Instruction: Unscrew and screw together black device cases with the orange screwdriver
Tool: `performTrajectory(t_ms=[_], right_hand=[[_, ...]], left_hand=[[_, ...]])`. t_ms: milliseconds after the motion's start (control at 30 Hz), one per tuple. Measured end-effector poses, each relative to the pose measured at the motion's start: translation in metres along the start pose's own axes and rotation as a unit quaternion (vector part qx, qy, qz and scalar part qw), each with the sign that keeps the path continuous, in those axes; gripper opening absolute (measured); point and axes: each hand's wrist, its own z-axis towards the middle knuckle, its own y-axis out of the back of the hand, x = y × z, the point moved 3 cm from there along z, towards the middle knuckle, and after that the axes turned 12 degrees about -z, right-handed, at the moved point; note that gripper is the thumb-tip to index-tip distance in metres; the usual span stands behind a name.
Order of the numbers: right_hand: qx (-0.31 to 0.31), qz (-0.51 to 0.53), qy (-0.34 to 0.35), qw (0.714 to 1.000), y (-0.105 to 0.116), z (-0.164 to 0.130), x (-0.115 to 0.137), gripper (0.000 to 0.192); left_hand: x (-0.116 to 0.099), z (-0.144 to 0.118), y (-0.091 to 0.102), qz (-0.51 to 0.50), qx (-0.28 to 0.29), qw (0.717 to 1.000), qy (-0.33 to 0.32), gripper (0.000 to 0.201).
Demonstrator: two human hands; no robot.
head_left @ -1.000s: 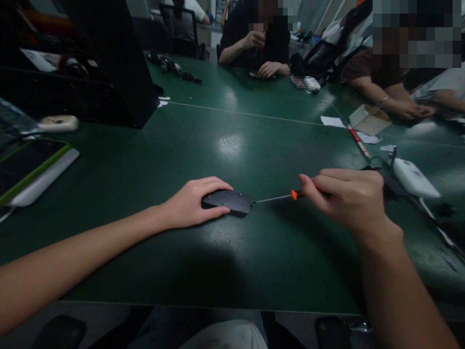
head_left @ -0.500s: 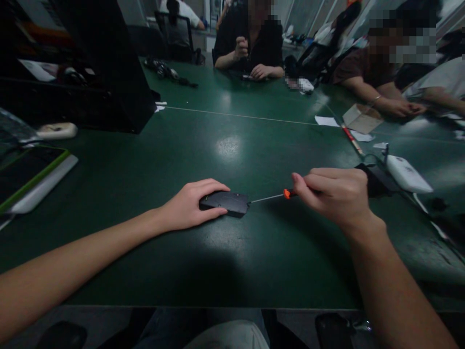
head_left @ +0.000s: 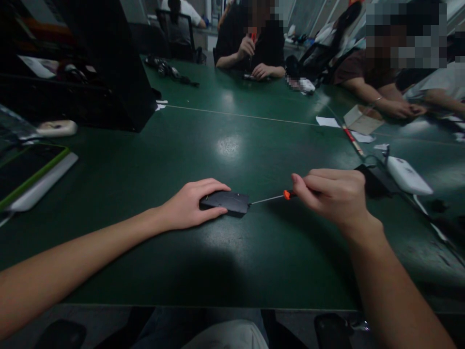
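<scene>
Nothing has shifted at frame centre: our left hand [head_left: 189,207] steadies the black device [head_left: 225,202] on the bench [head_left: 232,145], right hand's [head_left: 336,196] grip closed on the screwdriver [head_left: 271,198].

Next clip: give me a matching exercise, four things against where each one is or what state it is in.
Things:
1. black device
2. screwdriver
3. white gadget
4. small cardboard box

Places or states:
A. on the table past the right hand
B. held down under the left hand
C. far right, near another person's hands
D. gripped in the right hand, tip at the device's edge

Pairs: 1-B, 2-D, 3-A, 4-C
</scene>
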Motion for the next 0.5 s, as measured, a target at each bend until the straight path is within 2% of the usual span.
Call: performTrajectory(t_ms=[133,267,333,500], right_hand=[[0.047,0.032,-0.029,0.998,-0.012,0.001,0.004,0.052],[0.180,0.088,-0.009,0.980,-0.038,0.000,0.016,0.055],[0.224,0.122,-0.003,0.967,-0.048,0.000,0.021,0.060],[0.274,0.188,-0.030,0.943,-0.061,-0.003,0.025,0.063]], left_hand=[[0.002,0.000,-0.001,0.001,0.001,1.000,0.005,0.042],[0.002,0.001,-0.001,0.007,0.000,1.000,0.007,0.042],[0.002,0.001,-0.001,0.009,-0.002,1.000,0.008,0.041],[0.000,0.000,0.000,-0.006,-0.007,1.000,0.003,0.040]])
